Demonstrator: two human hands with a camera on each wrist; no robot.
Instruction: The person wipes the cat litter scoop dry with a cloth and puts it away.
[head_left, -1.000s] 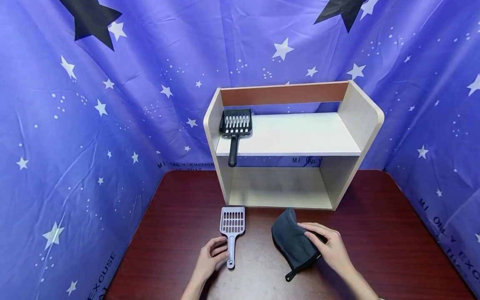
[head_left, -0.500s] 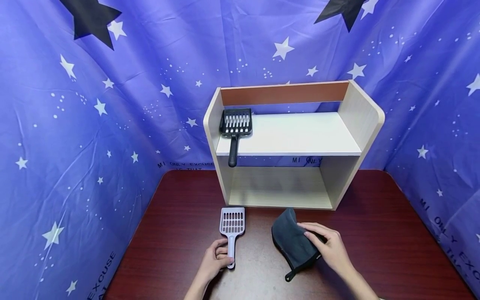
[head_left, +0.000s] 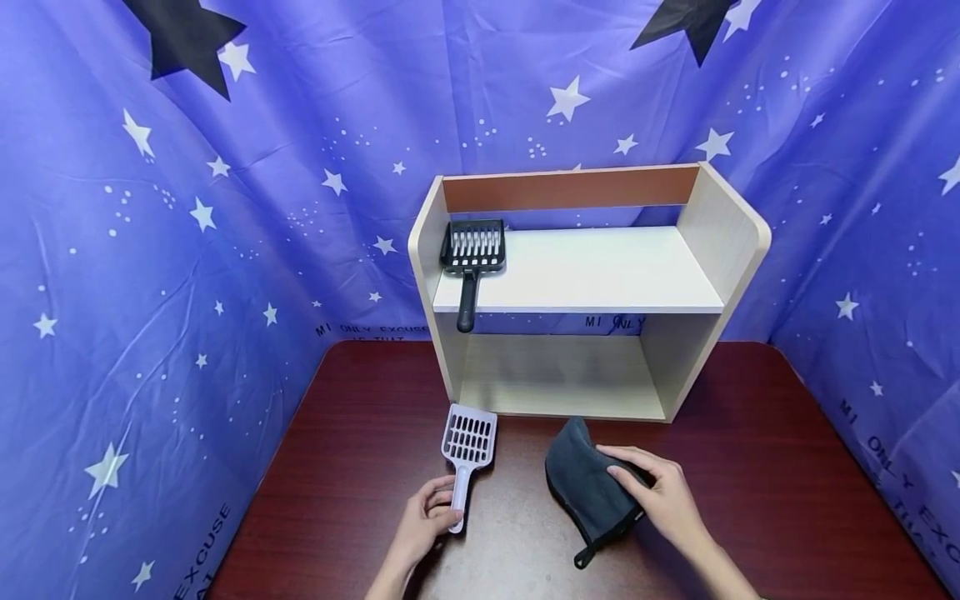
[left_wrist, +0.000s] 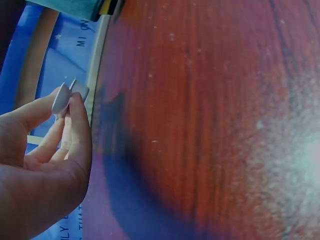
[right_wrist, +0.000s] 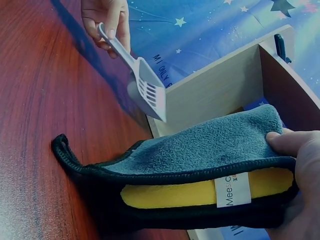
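My left hand pinches the handle of a pale lilac slotted litter scoop between thumb and fingers. In the right wrist view the scoop is lifted off the table, its slotted head tilted downward near the shelf's side. From the left wrist camera only the handle end and a bit of the head show past the fingers. My right hand grips the edge of a dark grey plush cleaning mitt with a black hanging loop. Seen from the right wrist, the mitt has black trim, a yellow lining and a white label.
A two-level wooden shelf stands at the back of the dark red table. On its upper level, at the left, a black litter scoop lies with its handle hanging over the front edge. Starry blue curtains enclose the table.
My left hand has gone from touching the lilac scoop's handle to pinching it, and the scoop has risen, its head turning slightly right. My right hand and the mitt have barely moved.
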